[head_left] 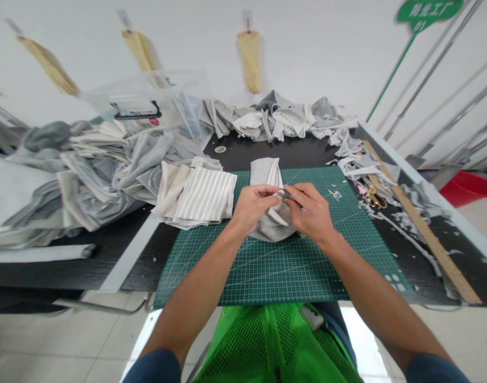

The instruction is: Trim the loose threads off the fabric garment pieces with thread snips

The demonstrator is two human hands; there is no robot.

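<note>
A piece of light grey cloth [272, 233] with a paler band lies bunched on the green cutting mat [243, 276]. My left hand [254, 206] is closed, pinching the cloth's edge between thumb and fingers. Close against it, my right hand [310, 211] is closed around a small dark metal tool [284, 193], whose tip meets the cloth at my left fingertips. Its exact kind is too small and covered to make out. Left of my hands, a stack of striped and beige cloth pieces [207, 196] overlaps the mat's edge.
Heaped grey and white fabric [108, 154] covers the left side, before a clear plastic box [143, 101]. More scraps [283, 117] line the back. On the right lie gold-handled scissors [375, 198], a wooden ruler [422, 229] and offcuts. A red basin [469, 187] stands beyond the table.
</note>
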